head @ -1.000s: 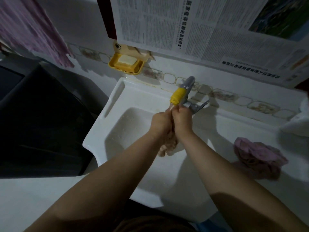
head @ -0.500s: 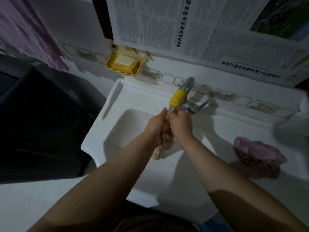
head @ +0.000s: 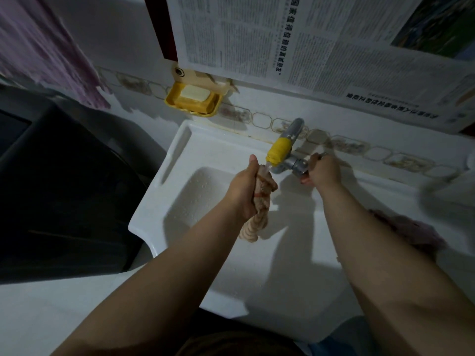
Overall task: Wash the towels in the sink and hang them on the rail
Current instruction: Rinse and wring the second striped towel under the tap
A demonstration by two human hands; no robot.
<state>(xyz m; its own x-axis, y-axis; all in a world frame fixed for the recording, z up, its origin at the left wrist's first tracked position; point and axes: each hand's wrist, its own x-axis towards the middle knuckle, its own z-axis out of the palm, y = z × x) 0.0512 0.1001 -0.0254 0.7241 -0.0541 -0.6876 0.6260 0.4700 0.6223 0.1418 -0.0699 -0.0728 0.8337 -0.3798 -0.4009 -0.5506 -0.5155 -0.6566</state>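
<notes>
- Two bare forearms reach forward over the near rim of the sink (head: pixel 164 176), the landmark for what follows.
- Over the basin, the left hand (head: pixel 244 191) is fisted round a wrung beige towel (head: pixel 259 209), thumb up; the bunched cloth hangs down from the fist above the basin floor, its top just under the spout, likely so that drips fall inside.
- Behind the basin, the tap (head: pixel 285 147), with a yellow wrap on its spout, slants down over the basin; the right hand (head: pixel 322 170) curls its fingers on the tap's metal lever, probably to work the water; whether water runs I cannot tell.
- Right of the basin, on the sink's ledge, a second, pink towel (head: pixel 411 229) lies crumpled, seemingly waiting its turn.
- Beyond the sink's back rim, a yellow soap dish (head: pixel 192 101) sits on the wall, within easy reach.
- Far left above the sink, a hanging purple cloth (head: pixel 43 47) shows, blurred; the rail is out of view.
</notes>
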